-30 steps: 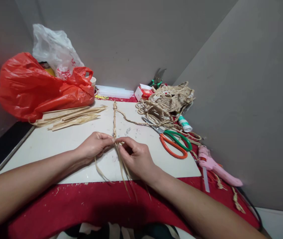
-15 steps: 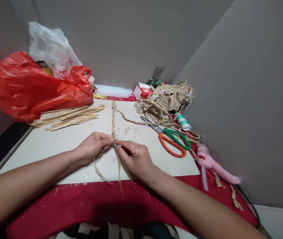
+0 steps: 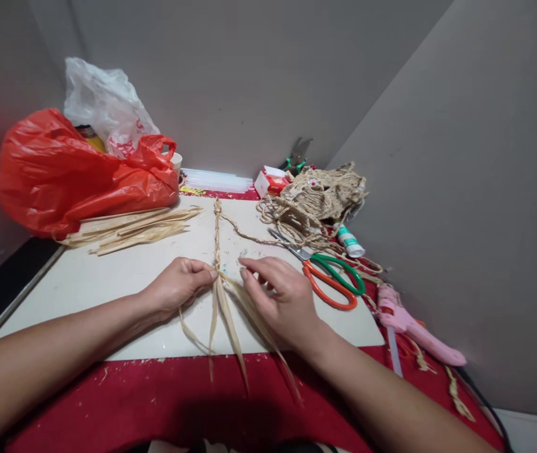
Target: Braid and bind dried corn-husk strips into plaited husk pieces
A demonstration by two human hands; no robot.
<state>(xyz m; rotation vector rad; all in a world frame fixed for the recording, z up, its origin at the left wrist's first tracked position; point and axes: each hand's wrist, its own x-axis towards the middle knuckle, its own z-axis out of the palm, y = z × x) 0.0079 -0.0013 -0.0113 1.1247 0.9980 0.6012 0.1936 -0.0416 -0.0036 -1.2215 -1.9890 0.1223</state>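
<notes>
A thin braid (image 3: 217,242) of dry, pale straw-like husk strips runs down the white board in front of me. My left hand (image 3: 179,286) pinches its lower end between thumb and forefinger. Below that pinch, several loose strips (image 3: 225,308) fan out toward me and hang past the board's front edge. To the right of the braid, my right hand (image 3: 280,296) is raised with thumb and forefinger apart and nothing visible between them. One strip passes close below its thumb; whether the other fingers touch it is hidden.
Scissors (image 3: 327,277) and a heap of braided cord (image 3: 325,195) lie at right, beside a pink glue gun (image 3: 405,321). Loose husk strips (image 3: 140,228), a red plastic bag (image 3: 74,176) and a phone (image 3: 11,283) are at left. The white board (image 3: 121,314) rests on red cloth.
My right hand has come away from the braid's end and moved right, its fingers parting. The loose strips have spread wider. My left hand keeps its pinch; the whole view has shifted slightly.
</notes>
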